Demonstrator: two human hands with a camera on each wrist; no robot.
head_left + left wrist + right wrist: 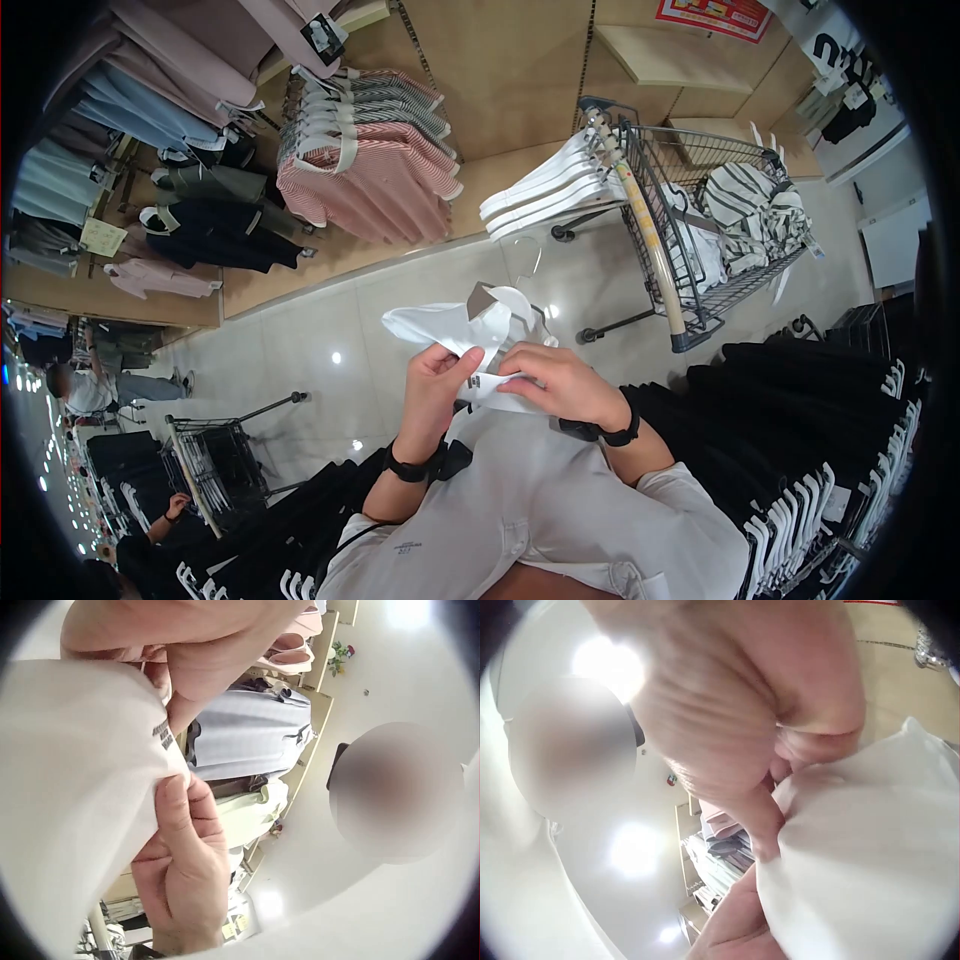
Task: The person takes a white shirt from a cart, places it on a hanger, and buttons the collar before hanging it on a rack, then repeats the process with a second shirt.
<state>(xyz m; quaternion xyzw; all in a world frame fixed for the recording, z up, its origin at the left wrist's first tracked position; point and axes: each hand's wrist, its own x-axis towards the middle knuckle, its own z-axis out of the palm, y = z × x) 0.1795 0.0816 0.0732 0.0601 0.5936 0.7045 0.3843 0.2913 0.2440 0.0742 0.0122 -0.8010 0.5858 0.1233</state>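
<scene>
Hands [568,385] on smooth white fabric [82,765] (creased)

The shirt [560,490] is pale grey-white, with short sleeves and 1 small dark print [408,548]. There are 2 black wristbands [625,425], 1 on each wrist. A thin black cable [352,538] is beside the left sleeve [360,540].

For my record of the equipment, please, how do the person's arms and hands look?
The left hand and right hand wear no gloves. Each wrist has a black band with a dark device. The pale sleeves are short. A thin black cable runs beside the left arm.
</scene>
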